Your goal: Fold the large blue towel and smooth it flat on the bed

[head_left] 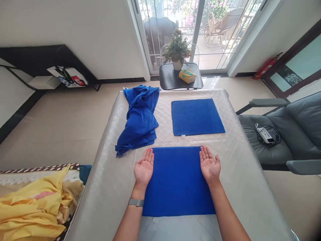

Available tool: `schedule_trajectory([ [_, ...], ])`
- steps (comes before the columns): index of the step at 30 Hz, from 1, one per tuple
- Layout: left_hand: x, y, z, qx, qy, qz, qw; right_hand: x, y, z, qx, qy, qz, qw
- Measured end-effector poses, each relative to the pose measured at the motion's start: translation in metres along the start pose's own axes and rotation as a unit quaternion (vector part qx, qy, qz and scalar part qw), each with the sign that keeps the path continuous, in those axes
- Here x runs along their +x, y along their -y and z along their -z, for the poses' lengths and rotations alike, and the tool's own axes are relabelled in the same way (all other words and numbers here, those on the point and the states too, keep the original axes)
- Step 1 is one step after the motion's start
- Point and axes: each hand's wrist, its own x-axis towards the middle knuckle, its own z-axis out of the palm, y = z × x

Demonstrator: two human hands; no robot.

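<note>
A blue towel lies spread flat on the pale quilted mattress, close to my body. My left hand rests palm up along its left edge, fingers stretched toward the far left corner. On the opposite edge my right hand is also palm up, thumb apart, fingertips near the far right corner. Neither hand grips anything. Beyond them, a second blue towel lies flat at the far right, a small white tag on its near edge. To its left is a rumpled pile of blue towels.
Behind the mattress stands a dark chair with a potted plant and a yellow tissue pack. A grey armchair at right holds a white power strip with a black cable. Yellow fabric lies at lower left.
</note>
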Motion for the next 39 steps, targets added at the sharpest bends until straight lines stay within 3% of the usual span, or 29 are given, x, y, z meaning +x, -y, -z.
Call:
schedule_trajectory([
  [3,-0.006,-0.005,-0.003,0.031,-0.046,-0.049,0.997,0.0,0.001,0.002,-0.003,0.015,-0.007,1.0],
  [6,-0.016,0.017,-0.021,0.071,-0.044,-0.087,0.993,0.001,0.0,0.004,0.005,0.03,-0.017,0.999],
  [8,-0.024,0.052,-0.043,0.077,-0.006,-0.065,0.995,0.001,0.0,0.004,0.015,0.037,-0.021,0.999],
  [11,-0.032,0.124,-0.079,0.065,0.054,0.005,0.996,0.002,0.0,0.005,0.031,0.037,-0.028,0.998],
  [14,-0.027,0.189,-0.102,0.065,0.085,0.049,0.993,0.003,0.001,0.005,0.042,0.033,-0.037,0.998],
  [17,-0.018,0.218,-0.106,0.053,0.069,0.059,0.994,0.004,0.002,0.004,0.047,0.035,-0.051,0.997],
  [23,-0.013,0.204,-0.091,0.019,0.048,0.077,0.996,0.004,0.003,0.005,0.046,0.042,-0.048,0.997],
  [29,-0.014,0.192,-0.088,0.029,0.052,0.1,0.993,0.004,0.001,0.006,0.052,0.049,-0.041,0.997],
  [39,-0.006,0.19,-0.077,0.01,0.109,0.129,0.986,0.005,-0.003,0.009,0.038,0.059,-0.007,0.998],
])
